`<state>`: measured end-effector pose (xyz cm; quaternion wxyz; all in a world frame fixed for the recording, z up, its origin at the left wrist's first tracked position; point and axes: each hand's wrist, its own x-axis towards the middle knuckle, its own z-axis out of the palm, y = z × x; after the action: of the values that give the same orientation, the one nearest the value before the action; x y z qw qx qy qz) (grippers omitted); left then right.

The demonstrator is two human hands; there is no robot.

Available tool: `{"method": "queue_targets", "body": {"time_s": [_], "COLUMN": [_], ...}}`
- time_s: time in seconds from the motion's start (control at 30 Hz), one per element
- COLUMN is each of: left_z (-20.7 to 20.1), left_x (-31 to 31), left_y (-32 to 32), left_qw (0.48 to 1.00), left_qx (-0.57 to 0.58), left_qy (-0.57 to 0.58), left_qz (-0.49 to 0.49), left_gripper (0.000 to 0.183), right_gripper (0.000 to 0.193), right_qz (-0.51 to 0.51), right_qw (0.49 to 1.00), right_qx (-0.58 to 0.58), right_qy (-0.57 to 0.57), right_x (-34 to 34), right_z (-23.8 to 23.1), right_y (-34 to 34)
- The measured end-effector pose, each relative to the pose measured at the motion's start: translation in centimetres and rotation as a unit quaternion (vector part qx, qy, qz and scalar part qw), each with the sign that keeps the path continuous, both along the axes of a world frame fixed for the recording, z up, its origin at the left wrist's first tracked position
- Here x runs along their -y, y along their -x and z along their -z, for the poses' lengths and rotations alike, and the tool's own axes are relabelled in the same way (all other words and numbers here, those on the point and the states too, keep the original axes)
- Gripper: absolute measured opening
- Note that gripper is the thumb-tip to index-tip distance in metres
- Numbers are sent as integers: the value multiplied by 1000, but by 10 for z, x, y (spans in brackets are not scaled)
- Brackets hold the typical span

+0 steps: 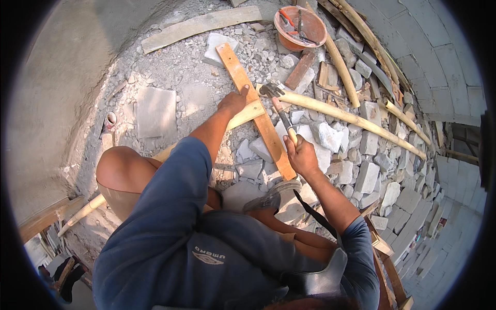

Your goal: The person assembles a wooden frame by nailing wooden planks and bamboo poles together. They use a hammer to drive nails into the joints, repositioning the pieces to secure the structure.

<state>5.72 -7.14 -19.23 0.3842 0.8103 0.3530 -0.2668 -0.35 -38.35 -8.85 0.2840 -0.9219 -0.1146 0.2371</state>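
Note:
A flat brown wooden plank (271, 137) slants over the rubble in front of me. My left hand (233, 102) is closed on its upper part, thumb on top and the other fingers partly hidden. The flat end of a pale wooden pole (247, 114) meets the plank just below that hand and seems to lie over it. My right hand (301, 156) grips a hammer (280, 111) by its light handle end. The dark hammer head is just right of the plank, by the end of another peeled pole (336, 110); whether it touches is unclear.
An orange bucket (293, 43) with hand tools stands far ahead. Broken blocks (329, 136) and stones cover the right side, with more poles (341, 67) among them. A grey board (201, 27) lies at the far left. Walls (67, 77) rise on both sides.

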Motion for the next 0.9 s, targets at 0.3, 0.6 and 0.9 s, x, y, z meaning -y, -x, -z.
{"method": "queue_targets", "body": {"time_s": [0.3,0.6,0.9], "left_z": [7,33,-40], "left_x": [-4,-28,2], "left_y": [-1,10,-24], "left_qw": [999,973,880], "left_qx": [12,122,127], "left_qy": [33,22,329], "left_qz": [-12,-196,-319], "left_gripper": [102,73,23], "right_gripper": [54,49,54], "right_qz": [-96,-16,40], "right_qw": [981,935,939], "right_qx": [-101,-157,-126], "right_qy": [136,318,317], "right_x": [27,186,218], "right_z": [-50,-109,-22], "right_y": [-25,-13,14]}}
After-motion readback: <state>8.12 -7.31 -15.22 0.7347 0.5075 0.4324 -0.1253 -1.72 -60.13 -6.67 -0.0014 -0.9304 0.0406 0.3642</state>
